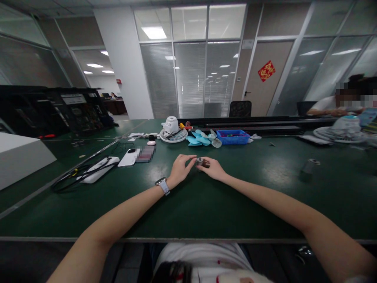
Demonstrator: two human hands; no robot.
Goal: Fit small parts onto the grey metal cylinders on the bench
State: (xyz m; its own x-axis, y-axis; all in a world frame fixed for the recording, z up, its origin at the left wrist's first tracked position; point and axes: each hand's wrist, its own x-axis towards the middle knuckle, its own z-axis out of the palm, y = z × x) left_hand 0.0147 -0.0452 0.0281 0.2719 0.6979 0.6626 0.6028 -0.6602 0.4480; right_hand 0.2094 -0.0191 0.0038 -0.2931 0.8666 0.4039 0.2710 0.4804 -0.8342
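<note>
Here, both hands, left (181, 170) and right (214, 169), grasp a small metal cylinder (200, 162); far right, a red-gold sign (266, 71) bears unreadable characters.

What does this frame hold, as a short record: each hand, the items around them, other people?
right hand: fingers around a small metal cylinder
left hand: fingertips beside the cylinder; contact or grip unclear
left wrist: watch
surface: green table
beyond the hands: white fan part, light-blue blades, blue bin
to the left: white phone
to the right: another cylinder
other people: one person at far right; at least one more in the room beyond
</note>
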